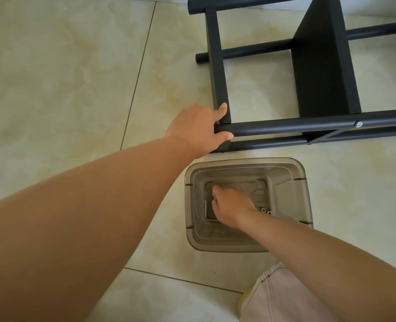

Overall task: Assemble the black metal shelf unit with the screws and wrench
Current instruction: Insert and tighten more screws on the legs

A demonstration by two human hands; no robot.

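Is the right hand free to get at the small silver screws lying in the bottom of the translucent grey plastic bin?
Probably yes. The right hand is already down inside the open-topped translucent grey plastic bin, and the small silver screws lie uncovered just beside its wrist.

A translucent grey plastic bin [248, 205] is standing upright on the beige tiled floor [64, 77], near a grout line that is running across the tiles. A piece of pale pink fabric [278, 296] is showing at the bottom edge of the floor
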